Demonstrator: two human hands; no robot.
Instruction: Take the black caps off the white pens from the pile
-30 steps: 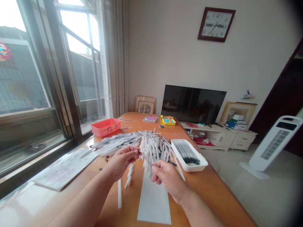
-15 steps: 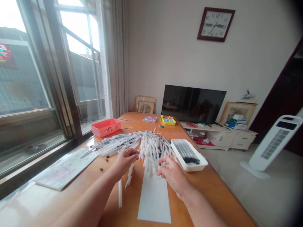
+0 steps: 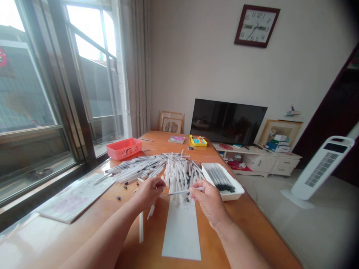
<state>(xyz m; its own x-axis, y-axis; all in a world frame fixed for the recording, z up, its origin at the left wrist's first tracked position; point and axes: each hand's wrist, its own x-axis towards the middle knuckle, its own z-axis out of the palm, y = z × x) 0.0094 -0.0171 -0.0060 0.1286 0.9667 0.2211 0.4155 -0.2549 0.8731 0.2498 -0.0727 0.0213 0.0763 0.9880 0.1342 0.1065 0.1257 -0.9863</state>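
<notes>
My right hand point(image 3: 206, 200) pinches a white pen barrel point(image 3: 182, 192), which lies roughly level between my two hands. From its left end a thin dark refill point(image 3: 166, 195) sticks out toward my left hand point(image 3: 151, 190). The fingers of my left hand are closed at the end of that refill; the tips are partly hidden. Just beyond both hands spreads a big heap of white pen barrels point(image 3: 179, 170), with thinner dark-tipped pieces on its left side. Below the hands a white sheet point(image 3: 182, 231) lies on the table, its far end under the heap.
A white tray point(image 3: 238, 192) of black-ended pens stands right of the heap. A red box point(image 3: 123, 149) sits at the far left. Small black caps point(image 3: 118, 198) and a booklet point(image 3: 73, 201) lie on the left. A yellow box point(image 3: 198, 141) is at the back of the wooden table point(image 3: 224, 231).
The barrel in my right hand has swung to nearly level, and the thin dark refill now shows between my hands. My right hand has risen slightly. The view has shifted a little.
</notes>
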